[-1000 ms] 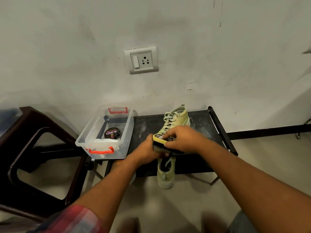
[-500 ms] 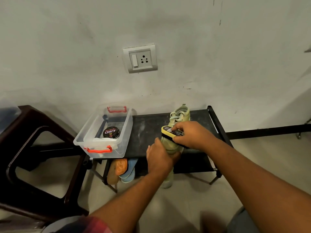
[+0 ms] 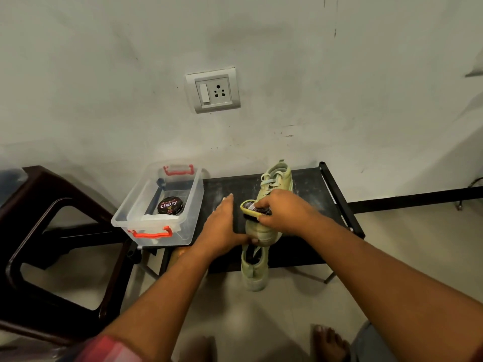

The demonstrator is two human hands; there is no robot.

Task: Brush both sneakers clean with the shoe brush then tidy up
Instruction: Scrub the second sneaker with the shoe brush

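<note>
Right hand (image 3: 282, 212) is clamped round the yellow shoe brush (image 3: 252, 209), bristles down on the near sneaker (image 3: 254, 271). I read the left hand (image 3: 222, 226) as gripping that sneaker's side. Its heel overhangs the front edge of the black rack (image 3: 313, 194). Second sneaker (image 3: 278, 177) stands behind, by the wall. Clear box (image 3: 194, 202) at the rack's left end, polish tin (image 3: 170, 205) inside.

— What is seen on the far side?
— A pale wall (image 3: 104, 74), scuffed and marked, is seen across the whole far side. A grey switch-and-socket plate (image 3: 213, 90) is set into it near the middle. A black strip (image 3: 418, 198) is seen along its foot at the right.
— And lower down?
— A light, smooth floor (image 3: 405, 231) is laid below. A low black rack (image 3: 308, 194) is placed against the wall, and a dark brown chair (image 3: 34, 194) is stood at the near left. Soft, even light is cast throughout.
</note>
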